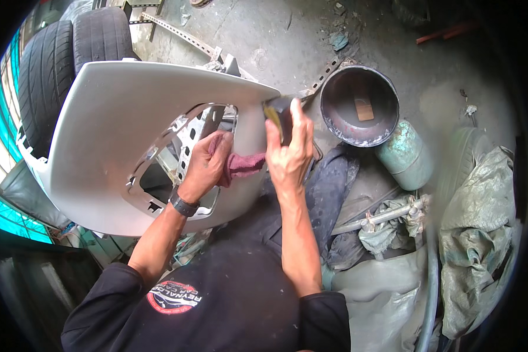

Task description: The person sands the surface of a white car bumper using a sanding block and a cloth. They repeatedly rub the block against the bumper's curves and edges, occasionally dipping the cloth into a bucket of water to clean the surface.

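Note:
A pale grey car body panel (100, 141), likely a bumper cover, lies in front of me with a large cut-out toward its right half. My left hand (202, 167) is closed round a maroon cloth (246, 165) over that cut-out, and the cloth's loose end points right. Just past the panel's right end, my right hand (290, 155) grips a dark pad with a yellowish edge (280, 114) between thumb and fingers. Blur hides the pad's exact kind. The pad is close to the panel's edge; whether they touch, I cannot tell.
Two tyres (102, 36) stand at the far left. To the right are an open dark metal drum (330, 111) with a small wooden piece inside, a worn turquoise cylinder (406, 157) and a crumpled grey cover (478, 234). Perforated metal bars (182, 36) lie behind the panel.

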Demonstrator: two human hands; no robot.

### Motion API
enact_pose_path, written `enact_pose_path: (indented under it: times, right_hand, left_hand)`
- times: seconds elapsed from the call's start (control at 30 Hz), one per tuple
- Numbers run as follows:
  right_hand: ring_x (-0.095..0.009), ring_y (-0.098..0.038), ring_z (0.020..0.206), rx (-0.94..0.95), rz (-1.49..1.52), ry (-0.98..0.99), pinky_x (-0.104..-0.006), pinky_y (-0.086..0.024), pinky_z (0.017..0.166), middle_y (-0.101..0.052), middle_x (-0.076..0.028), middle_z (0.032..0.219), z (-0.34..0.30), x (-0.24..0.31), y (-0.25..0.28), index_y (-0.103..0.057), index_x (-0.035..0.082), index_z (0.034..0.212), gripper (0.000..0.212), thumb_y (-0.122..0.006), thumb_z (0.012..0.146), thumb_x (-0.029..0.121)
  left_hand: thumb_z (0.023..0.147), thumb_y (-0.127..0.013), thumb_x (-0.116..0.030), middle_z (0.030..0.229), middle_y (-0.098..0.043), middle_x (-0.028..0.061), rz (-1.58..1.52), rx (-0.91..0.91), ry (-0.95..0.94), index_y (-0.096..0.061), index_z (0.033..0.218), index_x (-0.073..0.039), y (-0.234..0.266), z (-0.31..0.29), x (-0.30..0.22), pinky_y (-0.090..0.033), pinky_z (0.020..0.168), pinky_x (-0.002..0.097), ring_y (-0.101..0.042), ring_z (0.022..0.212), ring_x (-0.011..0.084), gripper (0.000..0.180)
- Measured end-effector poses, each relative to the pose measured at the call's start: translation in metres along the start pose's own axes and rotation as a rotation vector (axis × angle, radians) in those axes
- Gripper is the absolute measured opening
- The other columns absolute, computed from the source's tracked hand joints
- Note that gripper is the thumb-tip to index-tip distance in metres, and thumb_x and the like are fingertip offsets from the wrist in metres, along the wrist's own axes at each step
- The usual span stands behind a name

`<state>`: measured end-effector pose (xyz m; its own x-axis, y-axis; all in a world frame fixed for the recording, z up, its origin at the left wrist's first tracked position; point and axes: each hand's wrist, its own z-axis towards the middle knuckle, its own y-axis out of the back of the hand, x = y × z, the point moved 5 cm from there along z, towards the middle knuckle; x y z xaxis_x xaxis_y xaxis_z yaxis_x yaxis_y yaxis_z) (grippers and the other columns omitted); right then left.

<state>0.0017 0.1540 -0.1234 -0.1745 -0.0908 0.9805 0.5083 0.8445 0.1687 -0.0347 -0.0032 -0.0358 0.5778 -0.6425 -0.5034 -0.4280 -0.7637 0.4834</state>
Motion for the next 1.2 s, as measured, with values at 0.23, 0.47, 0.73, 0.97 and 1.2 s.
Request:
enact_pose_path:
  times: [0.23, 0.47, 0.73, 0.97, 1.2]
  right_hand:
    - [-0.040, -0.063, 0.101, -0.057, 0.004, 0.025, -0.0460, -0.053, 0.087, -0.061, -0.023, 0.115, 0.026, -0.004, -0.011, -0.052, -0.002, 0.140, 0.060, -0.076, 0.086, 0.011]
    - [-0.040, -0.063, 0.103, -0.064, -0.156, -0.132, -0.0462, -0.052, 0.088, -0.062, -0.025, 0.117, 0.032, -0.018, -0.006, -0.052, -0.001, 0.140, 0.058, -0.074, 0.090, 0.017]
    - [-0.042, -0.063, 0.106, -0.178, -0.192, -0.234, -0.0476, -0.050, 0.092, -0.063, -0.024, 0.117, -0.002, -0.041, 0.006, -0.051, 0.000, 0.140, 0.058, -0.075, 0.090, 0.015]
    - [-0.038, -0.063, 0.105, -0.105, -0.028, -0.015, -0.0453, -0.051, 0.093, -0.063, -0.023, 0.118, 0.008, 0.006, -0.003, -0.051, -0.006, 0.139, 0.058, -0.075, 0.091, 0.015]
    - [-0.040, -0.062, 0.106, -0.053, -0.095, -0.069, -0.0458, -0.049, 0.096, -0.062, -0.025, 0.118, 0.020, 0.009, -0.004, -0.051, -0.006, 0.140, 0.057, -0.074, 0.091, 0.013]
  left_hand:
    - [0.107, -0.052, -0.034, 0.061, -0.053, -0.0021, 0.012, -0.041, -0.021, -0.061, 0.096, -0.003, 0.003, 0.001, -0.008, -0.043, 0.035, 0.0233, -0.054, 0.041, 0.0088, 0.034]
    - [0.107, -0.053, -0.032, 0.060, -0.054, -0.0028, 0.039, -0.031, -0.046, -0.064, 0.100, -0.001, 0.000, -0.003, 0.004, -0.041, 0.038, 0.0249, -0.053, 0.043, 0.0080, 0.033]
    - [0.107, -0.053, -0.028, 0.059, -0.052, -0.0028, 0.008, -0.005, -0.089, -0.062, 0.095, -0.003, 0.001, 0.002, -0.004, -0.040, 0.038, 0.0244, -0.052, 0.042, 0.0077, 0.029]
    - [0.107, -0.054, -0.025, 0.059, -0.052, -0.0029, -0.038, -0.010, -0.007, -0.063, 0.097, -0.001, 0.000, 0.002, -0.004, -0.040, 0.039, 0.0250, -0.052, 0.043, 0.0068, 0.027]
    - [0.107, -0.055, -0.026, 0.063, -0.053, -0.0034, 0.034, -0.036, -0.157, -0.064, 0.097, -0.001, 0.002, 0.005, -0.001, -0.040, 0.041, 0.0238, -0.051, 0.047, 0.0054, 0.028]
